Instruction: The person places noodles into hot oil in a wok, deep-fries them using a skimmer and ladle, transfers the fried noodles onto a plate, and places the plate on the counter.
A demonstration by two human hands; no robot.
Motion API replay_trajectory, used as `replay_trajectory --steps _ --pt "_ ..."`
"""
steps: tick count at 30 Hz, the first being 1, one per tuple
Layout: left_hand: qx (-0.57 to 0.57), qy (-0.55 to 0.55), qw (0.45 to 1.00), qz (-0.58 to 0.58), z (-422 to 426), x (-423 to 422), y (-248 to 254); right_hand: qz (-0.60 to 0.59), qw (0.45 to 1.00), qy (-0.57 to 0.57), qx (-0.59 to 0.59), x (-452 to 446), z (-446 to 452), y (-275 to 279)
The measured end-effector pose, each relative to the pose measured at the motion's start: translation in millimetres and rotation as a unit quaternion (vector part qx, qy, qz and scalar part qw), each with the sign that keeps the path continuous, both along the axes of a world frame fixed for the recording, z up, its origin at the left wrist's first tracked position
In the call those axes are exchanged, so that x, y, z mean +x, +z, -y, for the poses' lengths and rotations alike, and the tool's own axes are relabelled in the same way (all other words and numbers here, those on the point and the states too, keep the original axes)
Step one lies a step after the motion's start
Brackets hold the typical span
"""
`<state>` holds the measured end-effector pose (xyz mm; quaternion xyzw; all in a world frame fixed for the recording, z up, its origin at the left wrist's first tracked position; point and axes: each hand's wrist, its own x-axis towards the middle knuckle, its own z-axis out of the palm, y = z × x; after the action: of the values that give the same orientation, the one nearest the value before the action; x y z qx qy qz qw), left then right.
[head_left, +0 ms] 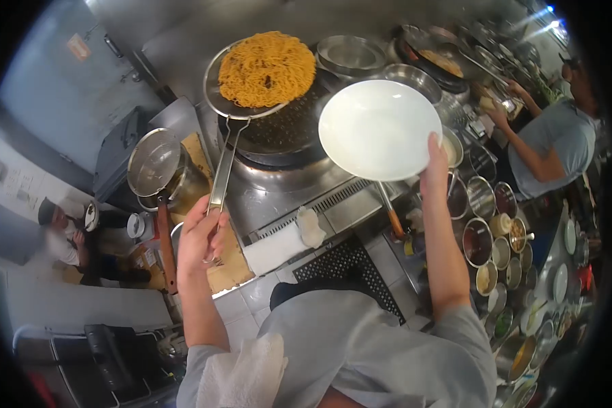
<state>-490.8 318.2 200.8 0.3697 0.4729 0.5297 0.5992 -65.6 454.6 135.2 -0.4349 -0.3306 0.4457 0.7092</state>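
Observation:
My left hand (204, 234) is closed around the long metal handle of a strainer (211, 85). A round, flat cake of golden noodles (268, 68) lies on the strainer, above the wok. Dark, bubbling liquid that looks like oil fills the wok (279, 139). My right hand (435, 166) grips the right rim of a white plate (381, 129), tilted so that its bare upper face shows. The plate is to the right of the wok, apart from the strainer.
At left, another mesh strainer (155, 162) rests over a metal pot. A white cloth (275, 255) lies along the stove's front edge. Sauce and ingredient bowls (479, 241) crowd the right side. A co-worker (554, 136) handles food at far right; another person (64, 234) is at left.

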Motion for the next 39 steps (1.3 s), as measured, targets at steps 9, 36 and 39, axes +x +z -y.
replay_trajectory --steps 9,36,39 --pt "-0.010 -0.012 0.967 -0.256 -2.1 -9.8 66.4 0.057 0.994 0.085 -0.046 -62.5 -80.3 27.4" --pt "0.042 0.021 0.914 -0.403 -127.9 -78.2 -86.1 -0.225 0.957 -0.150 0.102 -6.1 214.1 -40.9" --pt "0.072 -0.002 0.915 -0.396 -144.0 -31.3 -117.3 -0.167 0.948 -0.256 0.093 42.0 308.2 -43.1"
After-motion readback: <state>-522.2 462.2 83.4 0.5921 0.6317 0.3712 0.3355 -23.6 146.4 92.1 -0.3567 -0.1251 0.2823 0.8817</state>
